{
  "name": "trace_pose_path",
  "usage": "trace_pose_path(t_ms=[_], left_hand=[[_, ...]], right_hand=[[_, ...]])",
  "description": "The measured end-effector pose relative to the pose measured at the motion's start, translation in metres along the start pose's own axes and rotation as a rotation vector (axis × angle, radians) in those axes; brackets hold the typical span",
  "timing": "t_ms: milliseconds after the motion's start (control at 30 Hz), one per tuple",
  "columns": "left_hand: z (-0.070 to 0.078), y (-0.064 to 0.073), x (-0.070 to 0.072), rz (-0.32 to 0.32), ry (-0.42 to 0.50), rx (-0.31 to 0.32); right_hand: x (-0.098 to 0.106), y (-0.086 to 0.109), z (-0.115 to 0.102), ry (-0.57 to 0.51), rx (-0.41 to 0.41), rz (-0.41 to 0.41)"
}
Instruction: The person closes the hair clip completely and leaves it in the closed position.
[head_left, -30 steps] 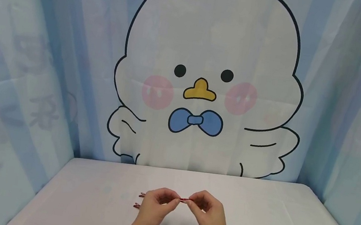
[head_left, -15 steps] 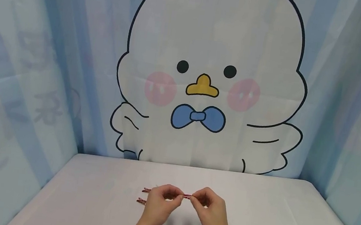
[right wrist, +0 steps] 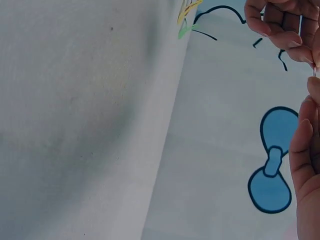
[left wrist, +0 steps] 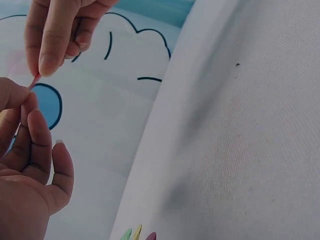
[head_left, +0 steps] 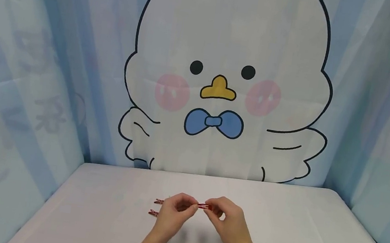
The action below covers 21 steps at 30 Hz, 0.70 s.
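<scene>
Red clip [head_left: 204, 206] is held up off the bench [head_left: 276, 235], toward six o'clock in the head view, strung between both hands. Left grip [head_left: 174, 216] pinches its nine o'clock end, thumb against index; right grip [head_left: 227, 223] pinches the three o'clock end, hiding the tip. Clip lies about level, nine to three, pale gap visible along its middle. Can't tell if it's snapped or sprung. Two more clips [head_left: 153, 213] lie on the bench past the left grip, at nine and ten o'clock from it, partly covered; coloured tips [left wrist: 137, 232] in the left wrist view, about six o'clock, are probably clips too. My read: step in hand is two-handed work on the clip itself, not placing it. Next move calls for a steady left pinch and light fingertip force on the right; small thin part, could slip if either side lets go early.
</scene>
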<state>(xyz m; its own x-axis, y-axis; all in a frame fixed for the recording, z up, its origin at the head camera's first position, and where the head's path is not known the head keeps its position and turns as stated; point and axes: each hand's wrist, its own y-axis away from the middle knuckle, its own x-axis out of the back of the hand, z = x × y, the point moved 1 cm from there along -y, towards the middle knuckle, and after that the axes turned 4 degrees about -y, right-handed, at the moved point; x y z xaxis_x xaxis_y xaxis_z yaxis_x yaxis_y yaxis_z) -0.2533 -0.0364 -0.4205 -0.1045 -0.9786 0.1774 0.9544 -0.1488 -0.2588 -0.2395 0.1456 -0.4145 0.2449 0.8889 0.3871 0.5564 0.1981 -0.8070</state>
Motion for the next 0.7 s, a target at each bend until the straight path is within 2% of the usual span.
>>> trace_pose_path(t_ms=[133,300,533,700], left_hand=[[-0.001,-0.002,0.004,-0.037,-0.017,-0.009],[0.0,-0.004,0.016,-0.091,-0.072,-0.001],[-0.006,-0.006,0.039,-0.082,-0.155,0.002],[-0.016,-0.008,0.057,-0.087,-0.222,0.017]], right_hand=[[0.002,-0.002,0.003,0.017,0.007,-0.041],[0.005,-0.004,0.01,-0.01,-0.027,-0.054],[0.015,-0.009,0.023,-0.01,-0.033,-0.066],[0.024,-0.01,0.033,0.031,-0.078,-0.069]])
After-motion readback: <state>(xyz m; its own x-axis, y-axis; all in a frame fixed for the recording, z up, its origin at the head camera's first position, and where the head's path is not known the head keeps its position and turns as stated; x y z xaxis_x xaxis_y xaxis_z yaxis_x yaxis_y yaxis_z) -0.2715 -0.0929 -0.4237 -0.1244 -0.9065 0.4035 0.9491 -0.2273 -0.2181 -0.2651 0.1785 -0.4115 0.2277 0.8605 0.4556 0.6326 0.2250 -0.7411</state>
